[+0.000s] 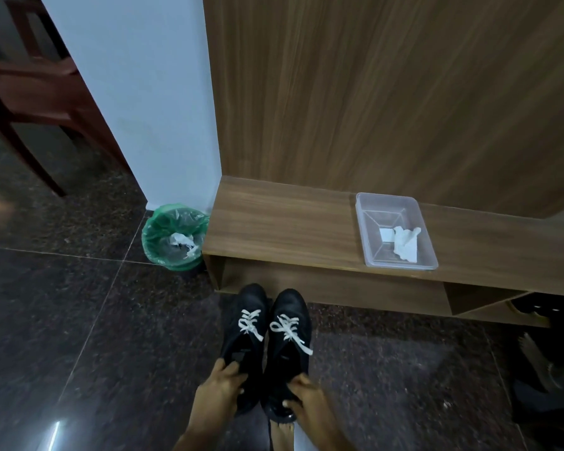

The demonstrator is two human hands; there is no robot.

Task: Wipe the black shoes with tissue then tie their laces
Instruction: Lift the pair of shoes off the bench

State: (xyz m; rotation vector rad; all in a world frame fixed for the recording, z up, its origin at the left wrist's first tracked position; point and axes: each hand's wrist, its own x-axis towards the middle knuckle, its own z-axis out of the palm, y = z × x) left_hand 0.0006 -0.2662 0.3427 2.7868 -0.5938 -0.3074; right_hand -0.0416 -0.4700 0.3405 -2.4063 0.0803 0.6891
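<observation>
Two black shoes with white laces are side by side over the dark floor, toes toward a wooden bench. My left hand (220, 385) grips the heel end of the left shoe (246, 323). My right hand (305, 398) grips the heel end of the right shoe (288, 333). The laces on both look tied in bows. A crumpled white tissue (406, 244) lies in a clear plastic tray (372, 206) on the bench top.
The low wooden bench (274, 219) runs across the view, with a tall wooden panel behind it. A bin with a green liner (158, 229) holding used tissue stands at the bench's left end. Dark shoes (541, 379) sit at the right. A wooden chair (30, 86) stands far left.
</observation>
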